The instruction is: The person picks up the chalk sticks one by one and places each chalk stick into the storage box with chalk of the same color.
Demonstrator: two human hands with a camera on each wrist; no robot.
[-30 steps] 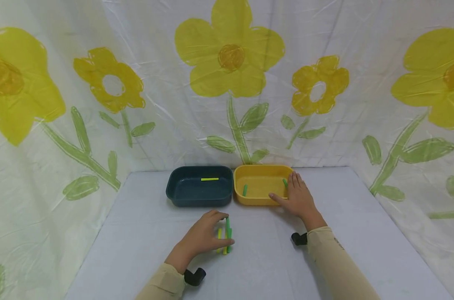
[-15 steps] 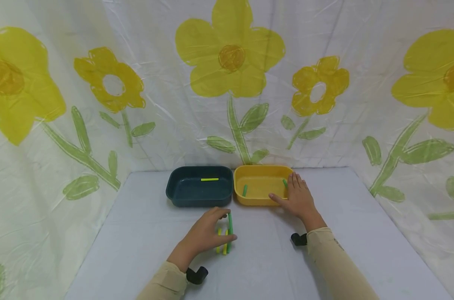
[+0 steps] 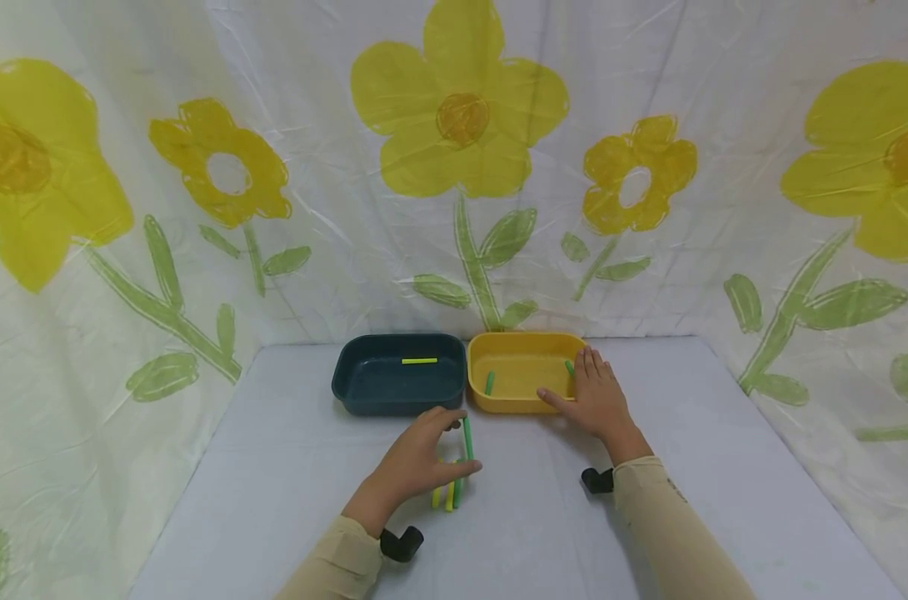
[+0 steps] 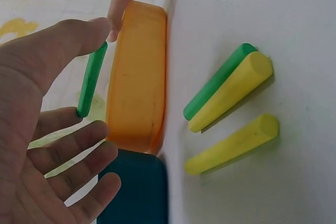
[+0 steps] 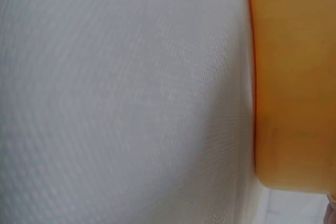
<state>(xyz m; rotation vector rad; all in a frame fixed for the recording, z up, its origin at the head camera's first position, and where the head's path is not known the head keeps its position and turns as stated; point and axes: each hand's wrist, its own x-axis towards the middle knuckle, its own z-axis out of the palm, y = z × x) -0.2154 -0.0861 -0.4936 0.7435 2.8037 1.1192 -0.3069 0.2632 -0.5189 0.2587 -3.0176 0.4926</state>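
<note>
Between the thumb and index finger of my left hand (image 3: 412,462) a green chalk stick (image 4: 93,80) is pinched by its ends, raised off the table; the other fingers are spread. Beneath that hand lie a green chalk stick (image 4: 218,83), a yellow chalk stick (image 4: 236,90) right against it, and a second yellow chalk stick (image 4: 233,144) a little apart. My right hand (image 3: 600,400) rests with straight fingers on the right side of the yellow bin (image 3: 517,406), its thumb at the front rim. The right wrist view shows only the bin's outer wall and cloth.
Left of the yellow bin stands a dark teal bin (image 3: 400,408) holding a yellow chalk stick (image 3: 420,361). Inside the yellow bin are two green chalk sticks (image 3: 490,382). A white curtain (image 3: 311,275) with painted flowers hangs behind the table (image 3: 274,450).
My left hand has lifted the green chalk stick off the group and carried it slightly up and to the right, toward the yellow bin. The right hand has stayed in place.
</note>
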